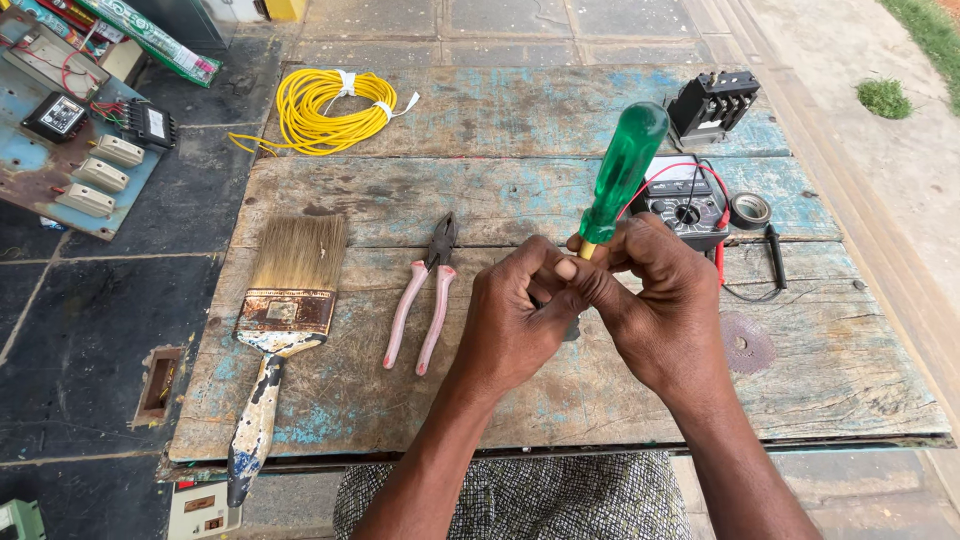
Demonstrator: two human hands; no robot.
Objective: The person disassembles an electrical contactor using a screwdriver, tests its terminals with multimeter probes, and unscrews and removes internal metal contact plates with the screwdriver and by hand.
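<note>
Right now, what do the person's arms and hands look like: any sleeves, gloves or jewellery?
Both forearms are bare, with no sleeves in view. The left hand and right hand wear no gloves, and no rings, watch or bracelets show. Fingernails are short. Below, a speckled grey-and-white garment covers the lap.

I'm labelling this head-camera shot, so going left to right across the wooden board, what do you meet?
Paintbrush → pliers → left hand → right hand, which holds the green screwdriver → tape roll.
</note>
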